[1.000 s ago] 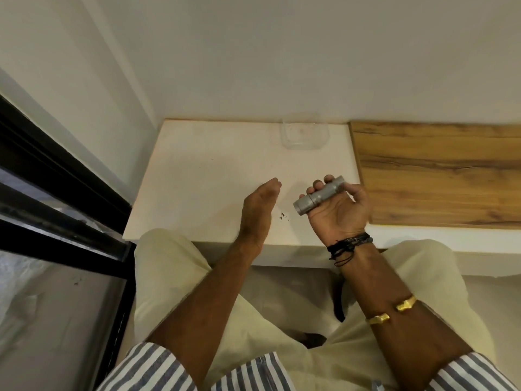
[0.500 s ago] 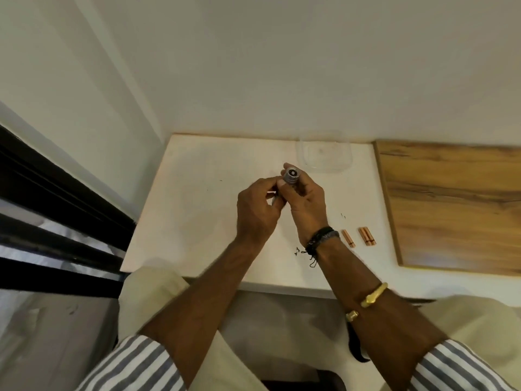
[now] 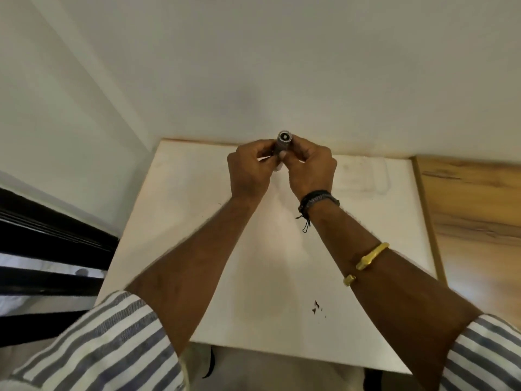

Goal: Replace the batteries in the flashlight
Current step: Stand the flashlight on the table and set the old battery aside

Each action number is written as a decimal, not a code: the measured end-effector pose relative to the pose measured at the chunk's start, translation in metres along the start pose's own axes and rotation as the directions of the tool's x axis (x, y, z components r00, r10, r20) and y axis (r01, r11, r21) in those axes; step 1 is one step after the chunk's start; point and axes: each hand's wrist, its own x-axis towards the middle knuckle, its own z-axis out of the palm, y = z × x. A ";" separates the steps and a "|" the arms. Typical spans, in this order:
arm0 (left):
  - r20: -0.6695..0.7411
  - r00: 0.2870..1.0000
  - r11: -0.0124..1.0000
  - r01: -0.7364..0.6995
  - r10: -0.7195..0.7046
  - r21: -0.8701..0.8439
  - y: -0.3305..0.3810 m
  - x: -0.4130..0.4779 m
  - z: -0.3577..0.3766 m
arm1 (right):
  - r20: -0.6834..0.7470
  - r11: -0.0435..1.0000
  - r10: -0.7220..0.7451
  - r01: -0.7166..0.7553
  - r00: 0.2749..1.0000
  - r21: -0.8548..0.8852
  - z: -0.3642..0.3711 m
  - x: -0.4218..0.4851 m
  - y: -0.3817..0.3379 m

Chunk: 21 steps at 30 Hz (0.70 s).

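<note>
Change since half a second ago: the hands sit higher and farther out, up by the table's back edge where it meets the wall. The flashlight [image 3: 284, 140] was already between both hands then. A second ago it lay across the right palm alone, with the left hand flat and away from it. The three copper-coloured batteries that lay on the table just right of the right wrist half a second ago do not show now. The right forearm crosses that part of the view.

Grip: the left hand [image 3: 248, 172] pinches the flashlight's barrel from the left with curled fingers and thumb, and the right hand [image 3: 311, 169] curls round it from the right. Both are clamped on it and the fingertips nearly meet. The flashlight is held above the white table [image 3: 197, 221], clear of its surface, with one round end turned toward the camera. Fingers cover the lower barrel, so I cannot tell whether a cap is on or off.

Count:
- flashlight — one
- hands — two, both on it
- clear plastic container [image 3: 369, 176] — one, on the table just right of the right hand, faint
- wooden board [image 3: 473, 221] — one, along the table's right side
- wrist wear on the right arm — two: a black cord bracelet [image 3: 320, 198] at the wrist and a gold bangle [image 3: 366, 262] up the forearm
- striped sleeves — two, pushed up
- dark specks [image 3: 315, 306] — a small cluster near the table's front edge
</note>
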 end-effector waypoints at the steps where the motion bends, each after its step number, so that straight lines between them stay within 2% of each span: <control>1: 0.003 1.000 1.000 0.011 -0.011 0.005 -0.003 0.005 0.002 | 0.008 1.000 -0.003 0.004 1.000 -0.012 0.002 0.006 0.002; 8: 0.009 0.999 0.999 0.044 -0.044 0.004 -0.022 0.030 0.012 | 0.023 0.998 -0.032 0.033 0.999 -0.045 0.009 0.029 0.012; 14: 0.029 0.996 0.996 0.088 -0.089 0.019 -0.017 0.030 0.012 | 0.015 0.998 0.017 -0.016 1.000 -0.053 0.008 0.028 0.014; 18: -0.111 0.973 0.978 0.209 -0.205 0.026 -0.009 0.015 0.008 | -0.060 0.997 0.082 -0.081 0.995 0.018 -0.007 0.015 0.011; 21: -0.216 0.956 0.980 0.199 -0.196 -0.009 0.009 -0.012 0.004 | -0.083 0.986 0.130 -0.120 0.988 0.118 -0.030 -0.005 0.010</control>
